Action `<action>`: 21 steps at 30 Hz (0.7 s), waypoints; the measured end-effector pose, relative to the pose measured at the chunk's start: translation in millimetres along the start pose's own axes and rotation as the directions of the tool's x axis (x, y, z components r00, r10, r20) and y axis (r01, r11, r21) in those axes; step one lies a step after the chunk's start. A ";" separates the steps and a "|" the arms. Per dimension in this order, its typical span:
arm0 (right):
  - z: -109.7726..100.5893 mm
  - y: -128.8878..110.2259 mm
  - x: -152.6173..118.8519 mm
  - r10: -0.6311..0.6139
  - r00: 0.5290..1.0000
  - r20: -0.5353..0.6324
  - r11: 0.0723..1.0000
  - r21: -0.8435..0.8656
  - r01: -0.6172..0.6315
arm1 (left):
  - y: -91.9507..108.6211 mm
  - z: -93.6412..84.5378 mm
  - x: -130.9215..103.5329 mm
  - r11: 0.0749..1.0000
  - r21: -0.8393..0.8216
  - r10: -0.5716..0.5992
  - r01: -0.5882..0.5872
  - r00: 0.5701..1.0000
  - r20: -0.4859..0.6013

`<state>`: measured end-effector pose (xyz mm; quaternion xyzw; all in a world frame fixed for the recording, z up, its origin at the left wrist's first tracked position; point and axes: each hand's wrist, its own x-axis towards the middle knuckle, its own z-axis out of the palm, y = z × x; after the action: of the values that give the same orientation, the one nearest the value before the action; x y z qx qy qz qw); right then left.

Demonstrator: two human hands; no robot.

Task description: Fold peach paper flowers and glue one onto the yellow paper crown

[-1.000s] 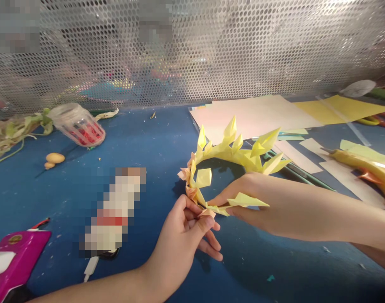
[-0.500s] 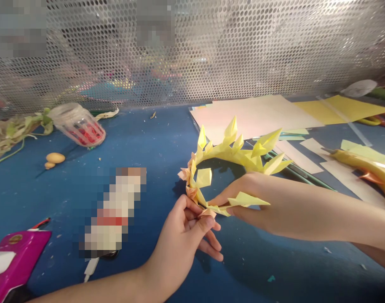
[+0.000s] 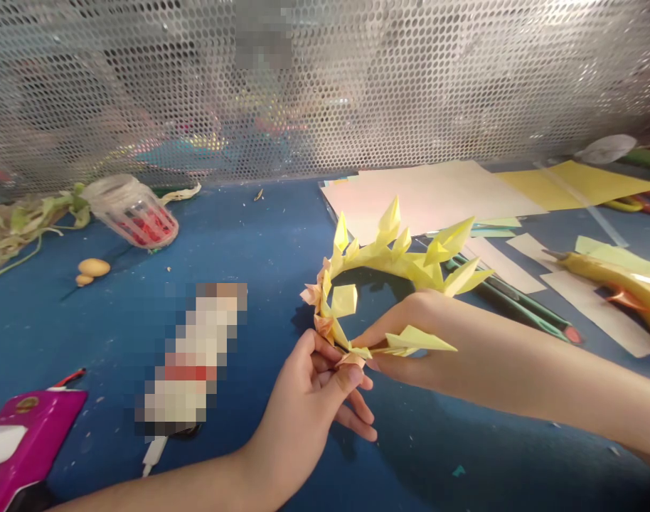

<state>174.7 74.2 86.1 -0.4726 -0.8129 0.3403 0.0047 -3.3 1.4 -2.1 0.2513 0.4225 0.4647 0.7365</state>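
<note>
A folded yellow paper crown (image 3: 375,254) with pointed tips curves above the blue table, with several small orange folded pieces along its left side. My left hand (image 3: 317,398) pinches the crown's near left end, thumb on an orange folded piece (image 3: 353,359). From the right, my right hand (image 3: 415,341) reaches to the same near part; its index finger lies inside the ring and its thumb outside, pinching the band. A yellow pointed piece (image 3: 424,338) sticks out to the right across this hand. The fingertips of both hands nearly meet, partly hidden by the paper.
Pale paper sheets (image 3: 426,195) and a yellow sheet (image 3: 575,185) lie at the back right, before a perforated metal screen (image 3: 325,85). Near my right forearm are a green pen-like tool (image 3: 509,299) and a yellow-handled tool (image 3: 618,284). Left stand a jar (image 3: 136,213) and a magenta case (image 3: 42,434).
My right thumb has slid slightly left along the band, toward the left fingertips. The right forearm has dropped a little, uncovering the green tool's reddish end. My left hand stays put.
</note>
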 end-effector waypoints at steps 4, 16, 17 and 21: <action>2.1 -3.7 8.0 0.006 0.998 0.070 0.998 0.064 -0.011 | -3.9 -1.6 0.3 1.000 -0.014 -0.001 0.002 1.000 0.003; 14.3 8.6 8.6 -0.031 1.000 0.005 0.990 0.137 0.030 | -2.2 -0.7 1.3 1.000 -0.013 0.004 -0.004 1.000 0.006; 14.2 8.8 8.6 -0.029 1.000 0.005 0.990 0.139 0.028 | -1.9 -0.8 1.3 1.000 -0.010 0.004 -0.003 1.000 0.007; 14.2 9.0 10.1 -0.020 1.000 0.001 0.990 0.141 0.020 | -0.5 -0.7 0.5 1.000 0.002 0.002 -0.002 1.000 0.013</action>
<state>171.3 77.1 67.0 -0.4624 -0.7916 0.3974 0.0404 -3.6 1.6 -3.0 0.2555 0.4177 0.4633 0.7386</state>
